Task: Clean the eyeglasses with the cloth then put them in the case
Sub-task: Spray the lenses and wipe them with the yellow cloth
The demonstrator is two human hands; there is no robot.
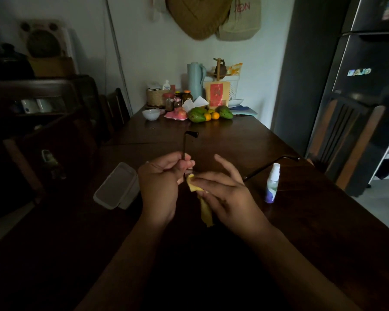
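Observation:
Dark-framed eyeglasses (pixel 184 144) are held above the dark wooden table (pixel 234 140), arms unfolded. One arm sticks up past my left hand (pixel 161 182); the other juts right toward the spray bottle. My left hand pinches the frame near the left hinge. My right hand (pixel 222 191) presses a yellow cloth (pixel 202 205) against a lens, and the cloth's tail hangs down between my wrists. The lenses are hidden behind my fingers and the cloth. A translucent case (pixel 116 187) lies on the table left of my left hand; whether its lid is shut I cannot tell.
A small spray bottle (pixel 272 184) with a white cap stands right of my right hand. At the table's far end sit fruit (pixel 208 114), a white bowl (pixel 151 114), jars and a pale jug (pixel 195 79). Chairs stand on both sides, and a dark fridge (pixel 357 86) on the right.

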